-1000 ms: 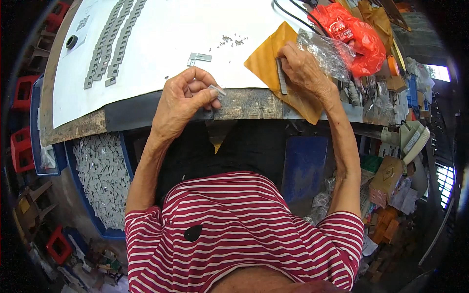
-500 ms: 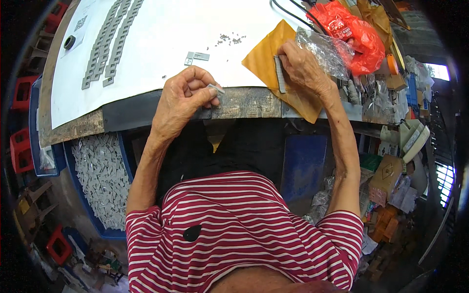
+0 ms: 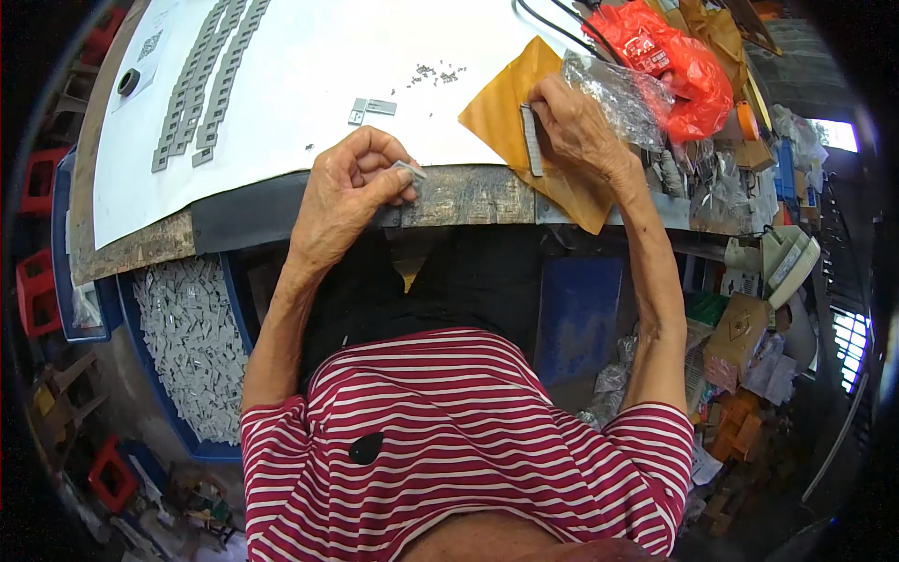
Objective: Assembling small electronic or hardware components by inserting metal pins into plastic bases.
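Note:
My left hand [image 3: 351,192] is closed above the table's front edge, pinching a small flat grey piece [image 3: 409,170] between thumb and fingers. On the right, my right hand [image 3: 582,129] has its fingers curled together against a row of thin grey pieces [image 3: 532,142]. That row stands on an orange-yellow sheet [image 3: 496,105], which hangs over the table edge. Beyond my left hand, a few flat grey pieces [image 3: 372,108] lie on the white paper [image 3: 290,84]. Farther back is a scatter of tiny dark parts [image 3: 437,73].
Long rows of grey pieces [image 3: 192,103] lie at the left, beside a black ring [image 3: 128,82]. Clear plastic [image 3: 618,98] and a red bag [image 3: 688,80] sit at the right. Below the table, a blue bin [image 3: 245,300] holds many grey pieces.
The whole view has shifted slightly to the left. Both hands keep their grips and nearly the same places.

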`<state>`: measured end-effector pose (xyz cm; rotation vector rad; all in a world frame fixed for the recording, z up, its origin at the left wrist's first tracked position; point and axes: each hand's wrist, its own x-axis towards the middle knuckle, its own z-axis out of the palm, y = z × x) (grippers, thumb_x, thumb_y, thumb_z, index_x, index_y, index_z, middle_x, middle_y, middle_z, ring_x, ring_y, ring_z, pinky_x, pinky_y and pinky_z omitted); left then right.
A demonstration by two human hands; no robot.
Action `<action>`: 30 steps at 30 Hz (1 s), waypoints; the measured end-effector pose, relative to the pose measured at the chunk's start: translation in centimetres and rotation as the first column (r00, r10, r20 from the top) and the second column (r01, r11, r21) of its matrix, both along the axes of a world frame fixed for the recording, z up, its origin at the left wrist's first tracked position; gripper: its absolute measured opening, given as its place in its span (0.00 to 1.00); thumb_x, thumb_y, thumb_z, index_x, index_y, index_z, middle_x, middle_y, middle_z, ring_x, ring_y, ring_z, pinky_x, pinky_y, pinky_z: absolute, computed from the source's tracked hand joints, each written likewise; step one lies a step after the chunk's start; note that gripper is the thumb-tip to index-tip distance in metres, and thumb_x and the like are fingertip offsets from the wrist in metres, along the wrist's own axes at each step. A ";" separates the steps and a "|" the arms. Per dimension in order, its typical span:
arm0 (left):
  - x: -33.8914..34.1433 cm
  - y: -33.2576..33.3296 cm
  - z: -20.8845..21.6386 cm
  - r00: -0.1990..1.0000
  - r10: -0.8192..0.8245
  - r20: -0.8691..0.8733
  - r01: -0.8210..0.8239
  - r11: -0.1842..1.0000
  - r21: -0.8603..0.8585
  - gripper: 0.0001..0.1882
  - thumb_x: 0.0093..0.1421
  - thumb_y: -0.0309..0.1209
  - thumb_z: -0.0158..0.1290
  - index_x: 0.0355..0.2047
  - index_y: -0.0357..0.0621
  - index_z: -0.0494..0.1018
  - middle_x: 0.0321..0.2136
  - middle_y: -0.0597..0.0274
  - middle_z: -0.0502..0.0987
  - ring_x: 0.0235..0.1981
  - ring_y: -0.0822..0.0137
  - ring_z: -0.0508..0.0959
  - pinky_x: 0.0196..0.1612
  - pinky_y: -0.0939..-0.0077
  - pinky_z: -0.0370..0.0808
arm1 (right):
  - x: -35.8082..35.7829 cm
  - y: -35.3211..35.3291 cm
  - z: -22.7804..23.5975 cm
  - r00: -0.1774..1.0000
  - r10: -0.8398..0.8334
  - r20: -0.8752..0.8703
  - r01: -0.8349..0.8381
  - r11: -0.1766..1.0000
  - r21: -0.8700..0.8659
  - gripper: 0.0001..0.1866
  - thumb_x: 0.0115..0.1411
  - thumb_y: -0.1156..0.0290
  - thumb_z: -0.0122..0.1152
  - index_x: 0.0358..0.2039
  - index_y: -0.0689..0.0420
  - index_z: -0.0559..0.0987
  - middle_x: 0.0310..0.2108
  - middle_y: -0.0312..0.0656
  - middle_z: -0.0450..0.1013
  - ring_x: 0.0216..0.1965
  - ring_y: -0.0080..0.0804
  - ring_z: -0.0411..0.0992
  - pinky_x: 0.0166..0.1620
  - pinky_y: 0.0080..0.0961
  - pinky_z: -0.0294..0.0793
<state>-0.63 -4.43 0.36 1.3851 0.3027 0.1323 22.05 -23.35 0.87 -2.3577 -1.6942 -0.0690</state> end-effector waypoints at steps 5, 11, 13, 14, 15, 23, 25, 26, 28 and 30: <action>0.0 -0.2 0.0 1.000 -0.004 0.015 0.004 1.000 0.016 0.04 0.55 0.25 0.49 0.32 0.38 0.68 0.23 0.64 0.74 0.25 0.78 0.75 0.30 0.87 0.72 | 0.3 -0.2 -0.1 0.995 -0.047 -0.086 0.051 0.998 0.039 0.05 0.56 0.73 0.48 0.30 0.61 0.67 0.25 0.50 0.68 0.28 0.50 0.69 0.31 0.39 0.68; -0.1 -0.1 -0.2 1.000 0.004 0.001 -0.004 1.000 0.014 0.05 0.55 0.25 0.50 0.32 0.38 0.67 0.26 0.61 0.75 0.26 0.76 0.75 0.30 0.85 0.72 | 0.3 -0.2 -0.2 0.997 -0.013 -0.077 0.016 0.999 0.034 0.04 0.56 0.76 0.48 0.30 0.62 0.66 0.25 0.49 0.67 0.28 0.46 0.68 0.32 0.33 0.67; 0.0 -0.1 -0.2 1.000 -0.003 0.003 0.003 1.000 0.025 0.05 0.55 0.25 0.49 0.32 0.38 0.67 0.27 0.60 0.75 0.26 0.76 0.75 0.30 0.85 0.71 | 0.2 -0.3 -0.1 0.998 -0.002 -0.055 0.004 0.999 0.045 0.04 0.56 0.76 0.48 0.30 0.62 0.66 0.25 0.49 0.67 0.28 0.46 0.68 0.32 0.33 0.67; 0.0 -0.2 -0.1 1.000 -0.003 0.004 0.003 1.000 0.025 0.05 0.55 0.25 0.49 0.32 0.38 0.67 0.27 0.60 0.75 0.26 0.76 0.75 0.30 0.85 0.71 | 0.1 -0.3 -0.1 0.999 -0.016 -0.049 0.018 0.999 0.046 0.04 0.56 0.76 0.48 0.30 0.62 0.66 0.26 0.49 0.67 0.29 0.47 0.68 0.32 0.32 0.67; 0.0 -0.3 -0.1 1.000 0.016 0.010 -0.016 1.000 0.006 0.05 0.55 0.24 0.49 0.32 0.37 0.67 0.25 0.62 0.74 0.25 0.77 0.74 0.30 0.86 0.72 | 0.1 -0.3 0.0 0.999 -0.030 -0.042 0.032 0.998 0.048 0.04 0.56 0.76 0.48 0.30 0.62 0.66 0.26 0.50 0.67 0.29 0.47 0.69 0.32 0.32 0.68; -0.1 -0.6 0.2 0.999 0.042 0.012 -0.042 0.999 -0.003 0.04 0.55 0.24 0.49 0.31 0.37 0.67 0.23 0.63 0.74 0.24 0.78 0.74 0.30 0.86 0.72 | 0.2 -0.4 0.4 0.657 -0.142 -0.740 0.324 0.940 0.107 0.06 0.56 0.73 0.48 0.26 0.63 0.68 0.19 0.38 0.69 0.23 0.22 0.69 0.28 0.20 0.71; -0.1 -0.7 0.3 0.999 0.040 -0.007 -0.040 0.999 0.029 0.04 0.55 0.24 0.49 0.31 0.37 0.67 0.23 0.64 0.73 0.24 0.78 0.74 0.30 0.86 0.72 | 0.2 -0.5 0.8 0.477 -0.128 -0.870 0.399 0.913 0.085 0.06 0.56 0.74 0.48 0.25 0.63 0.68 0.20 0.38 0.69 0.21 0.22 0.68 0.26 0.18 0.70; -0.1 -0.7 0.3 0.999 0.038 -0.005 -0.038 0.999 0.029 0.04 0.55 0.24 0.49 0.31 0.37 0.67 0.23 0.64 0.73 0.24 0.78 0.74 0.30 0.86 0.72 | 0.3 -0.5 0.8 0.478 -0.129 -0.869 0.401 0.912 0.085 0.06 0.56 0.74 0.48 0.25 0.63 0.68 0.20 0.38 0.69 0.21 0.22 0.68 0.26 0.18 0.70; -0.1 -0.8 0.2 1.000 0.028 0.003 -0.028 0.999 0.035 0.04 0.55 0.24 0.49 0.31 0.37 0.67 0.23 0.65 0.73 0.25 0.78 0.73 0.31 0.86 0.72 | 0.3 -0.6 0.8 0.373 -0.108 -0.922 0.443 0.893 0.075 0.05 0.55 0.75 0.49 0.25 0.62 0.69 0.19 0.37 0.68 0.18 0.20 0.66 0.24 0.16 0.67; -0.1 -0.8 0.2 1.000 0.022 -0.001 -0.021 0.999 0.043 0.03 0.55 0.23 0.49 0.31 0.37 0.67 0.23 0.65 0.73 0.25 0.78 0.73 0.31 0.86 0.72 | 0.6 -0.7 0.3 0.329 -0.105 -0.938 0.485 0.872 0.073 0.04 0.55 0.75 0.49 0.25 0.63 0.69 0.19 0.37 0.68 0.18 0.19 0.65 0.23 0.15 0.67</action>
